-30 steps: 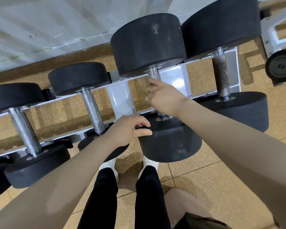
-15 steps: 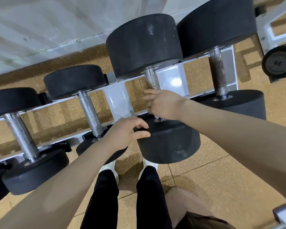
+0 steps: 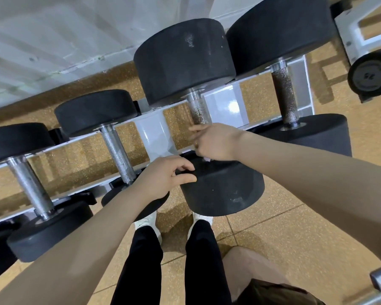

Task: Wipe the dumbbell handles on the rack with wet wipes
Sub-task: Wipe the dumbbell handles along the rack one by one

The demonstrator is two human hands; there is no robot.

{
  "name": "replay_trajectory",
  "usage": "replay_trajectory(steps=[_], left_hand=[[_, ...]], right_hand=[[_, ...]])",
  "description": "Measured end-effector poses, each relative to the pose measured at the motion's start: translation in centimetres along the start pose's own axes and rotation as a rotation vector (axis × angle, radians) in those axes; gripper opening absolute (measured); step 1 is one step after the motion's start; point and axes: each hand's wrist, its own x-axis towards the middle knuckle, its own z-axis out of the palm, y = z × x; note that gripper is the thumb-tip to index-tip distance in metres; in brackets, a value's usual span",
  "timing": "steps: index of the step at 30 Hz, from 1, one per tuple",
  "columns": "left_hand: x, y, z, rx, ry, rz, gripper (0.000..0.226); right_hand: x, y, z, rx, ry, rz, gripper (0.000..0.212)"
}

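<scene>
Black dumbbell [image 3: 198, 119] is lying across the white rack [image 3: 150, 133]. We are curling our right hand [image 3: 216, 143] round its handle [image 3: 197, 111], a wipe [image 3: 207, 159] barely showing beneath. Our left hand [image 3: 163, 179] is gripping the near head [image 3: 222, 188].

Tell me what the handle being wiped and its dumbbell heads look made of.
The knurled silver handle looks like steel, its bright metal speckled brown, perhaps rust. The matte black round heads look rubber-coated, dull and scuffed with whitish marks.

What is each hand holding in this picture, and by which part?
The right hand wraps the lower end of the dumbbell handle. The left hand grips the rim of that dumbbell's near head.
</scene>
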Motion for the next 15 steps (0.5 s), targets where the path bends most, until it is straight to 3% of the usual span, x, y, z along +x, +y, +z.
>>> replay_trajectory(steps=[2,3,6,8,11,15], left_hand=[[0.0,0.0,0.0,0.005,-0.007,-0.015,0.027],[-0.1,0.2,0.0,0.004,0.0,-0.017,0.028],[-0.3,0.9,-0.3,0.017,-0.007,-0.025,0.03],[-0.3,1.4,-0.5,0.017,-0.032,-0.074,0.033],[-0.5,2.9,-0.9,-0.064,-0.003,-0.135,0.045],[-0.5,7.4,-1.1,-0.475,0.173,-0.151,0.053]], right_hand=[[-0.2,-0.3,-0.7,0.294,-0.076,-0.002,0.025],[-0.7,-0.3,-1.4,0.528,-0.027,0.026,0.019],[-3.6,0.3,-3.6,1.43,0.232,0.222,0.034],[-5.3,0.7,-3.6,1.859,0.397,0.355,0.037],[-7.1,0.5,-3.3,2.254,0.498,0.438,0.032],[-9.3,-0.8,-3.0,2.614,0.638,0.453,0.017]])
